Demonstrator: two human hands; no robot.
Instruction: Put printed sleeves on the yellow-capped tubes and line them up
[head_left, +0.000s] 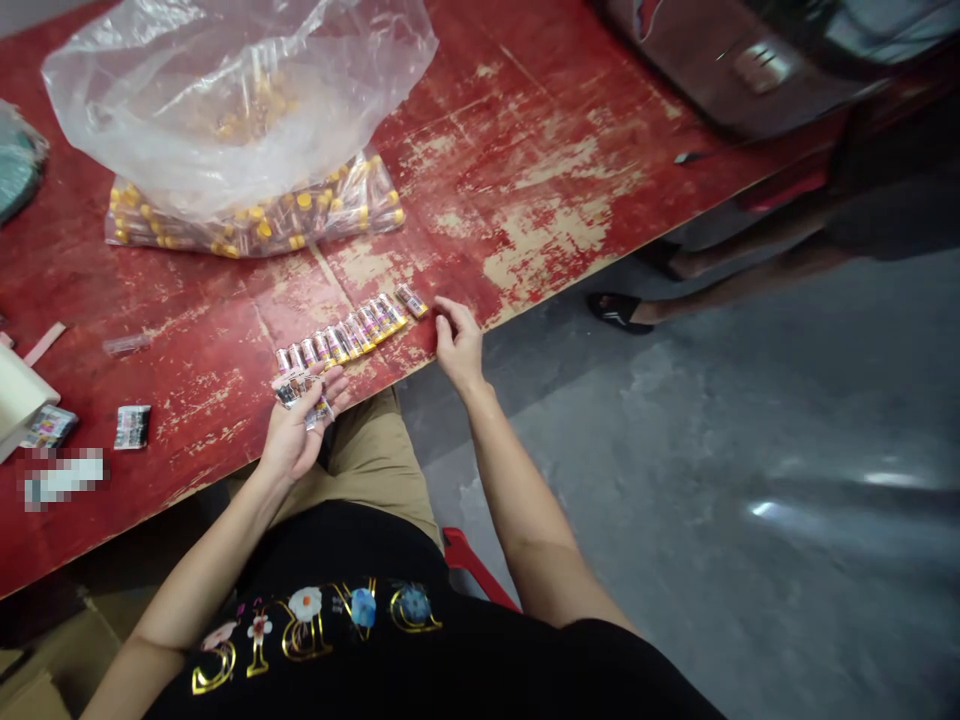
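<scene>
Several small tubes (pixel 341 338) with printed labels and yellow ends lie side by side in a slanting row near the table's front edge. One similar tube (pixel 411 301) lies slightly apart at the row's right end. My right hand (pixel 460 347) is just right of that tube, fingers bent and apart, with nothing visible in them. Palm up in front of the row's left end, my left hand (pixel 304 418) is closed on a bunch of small printed labels (pixel 294 386), held under the thumb. Their exact number is hidden.
A large clear plastic bag (pixel 240 110) rests on a bag of yellow-capped tubes (pixel 255 228) at the back. Printed packets (pixel 133 427) and a white roll (pixel 22 395) lie left on the worn red table (pixel 540 200). Another person's legs (pixel 720 290) stand beyond the right edge.
</scene>
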